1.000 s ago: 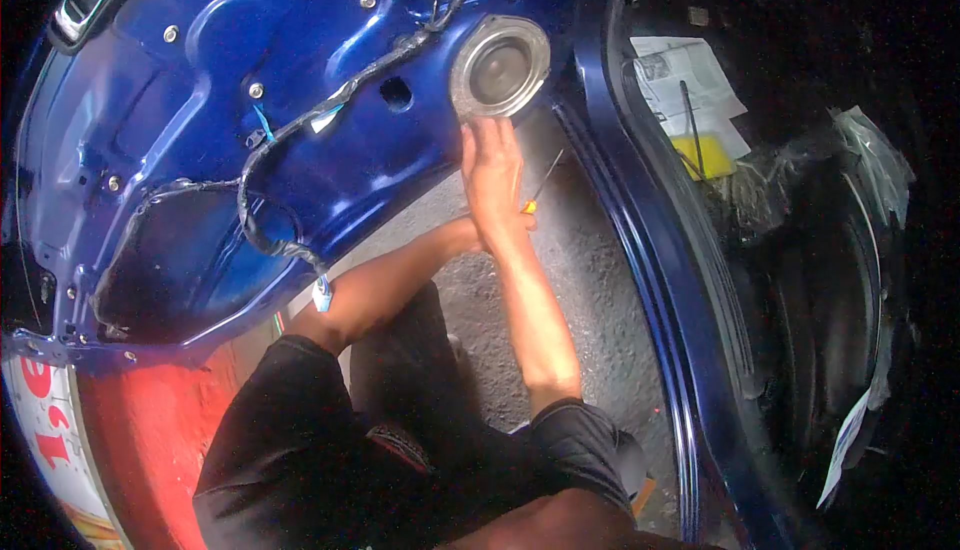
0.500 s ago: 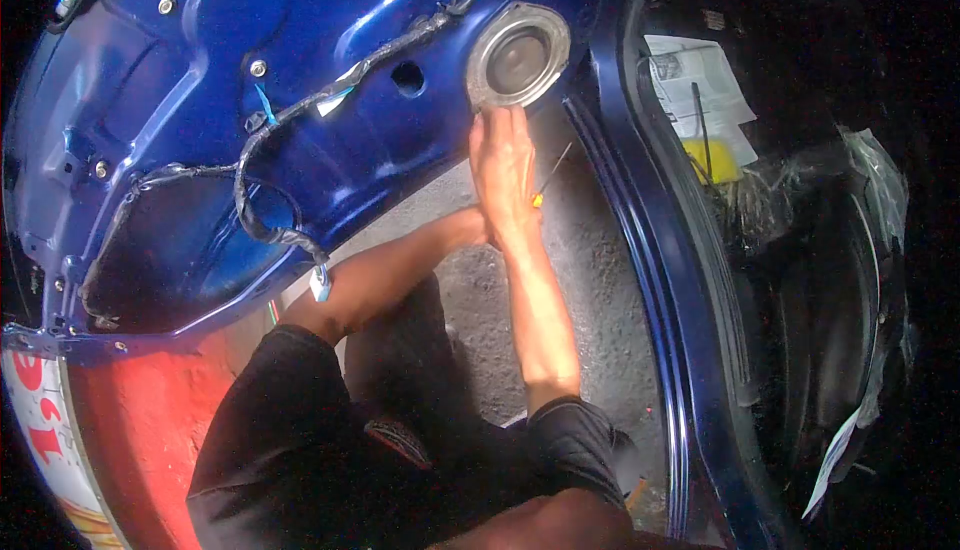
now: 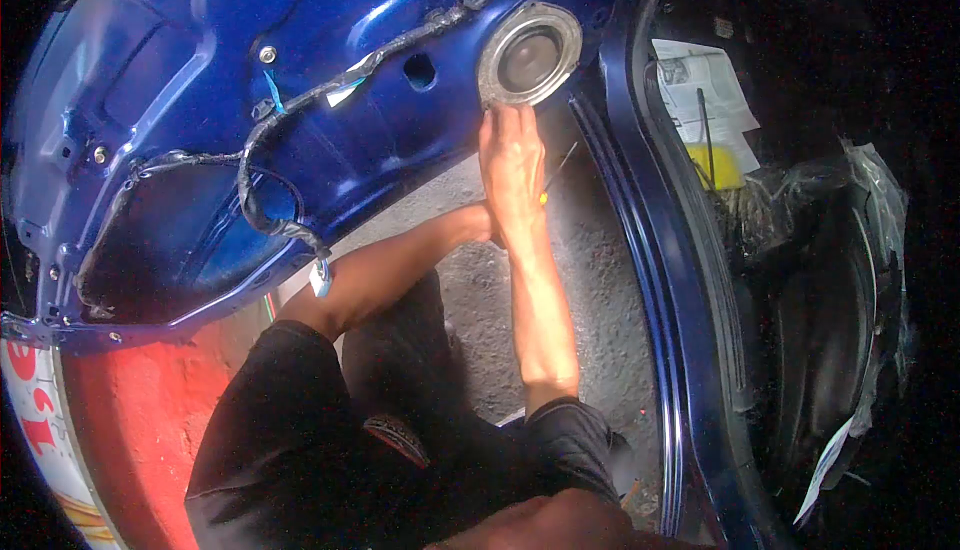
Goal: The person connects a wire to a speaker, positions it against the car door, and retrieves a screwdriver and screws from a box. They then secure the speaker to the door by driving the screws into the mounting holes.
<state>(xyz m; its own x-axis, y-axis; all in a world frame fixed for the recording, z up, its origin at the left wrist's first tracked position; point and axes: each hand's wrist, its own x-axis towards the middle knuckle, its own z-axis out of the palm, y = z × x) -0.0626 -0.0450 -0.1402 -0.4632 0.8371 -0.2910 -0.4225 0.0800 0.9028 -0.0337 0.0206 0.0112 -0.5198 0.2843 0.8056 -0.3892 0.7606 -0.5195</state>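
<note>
Speaker (image 3: 530, 58): sat at the door's far right corner, a round dark cone in a pale metal ring.
Right hand (image 3: 513, 165): reached up to the speaker, fingers close together, their tips at the near edge of the ring; whether they gripped it could not be told.
Left hand (image 3: 484, 222): lay at the right wrist, mostly hidden behind it, so its grip could not be made out.
Screwdriver (image 3: 544, 198): showed a bit of yellow handle just right of the right wrist, its thin shaft slanting far and right.
Door (image 3: 370, 145): was glossy blue bare metal, with bolts and a large dark opening at the left.
Harness (image 3: 388, 54): ran black-taped across the door, a blue tie and a white tag on it; its white connector (image 3: 320, 278) hung over the left arm.
Sign (image 3: 28, 400): stood at the near left, with large red characters, a "1" and a comma among them.
Papers (image 3: 703, 90): lay right of the blue sill (image 3: 640, 280), their print too small to read, near a yellow item (image 3: 727, 167).
Emblem (image 3: 397, 440): marked the dark clothing, unreadable.
</note>
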